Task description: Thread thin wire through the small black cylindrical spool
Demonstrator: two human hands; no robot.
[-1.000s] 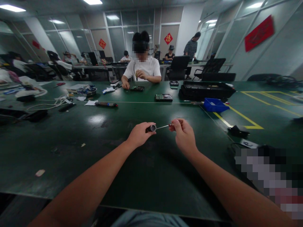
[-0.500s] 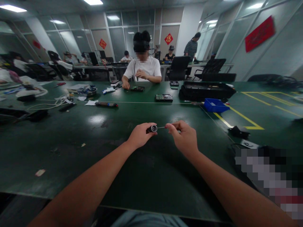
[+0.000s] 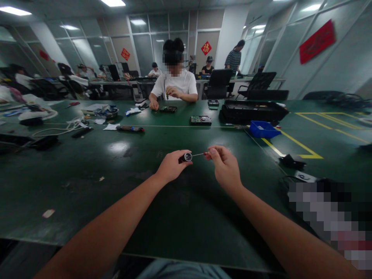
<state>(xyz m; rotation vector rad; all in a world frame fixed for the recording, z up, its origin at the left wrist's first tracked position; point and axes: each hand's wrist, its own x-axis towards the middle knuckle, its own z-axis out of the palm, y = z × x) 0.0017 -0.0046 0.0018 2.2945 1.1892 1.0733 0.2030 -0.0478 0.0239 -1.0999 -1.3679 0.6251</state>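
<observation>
— Right, what do I hold?
— My left hand grips a small black cylinder above the green table; my right hand pinches a thin rod at its socket.
— Advice?
— I'd keep them aligned.

The right hand hides most of the thin metal rod, a pixelated patch covers the surface's right corner.

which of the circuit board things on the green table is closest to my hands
The hard drive just right of the table's middle, on the near side of the white line. The other two, one by the seated person, one, lie beyond it.
</observation>
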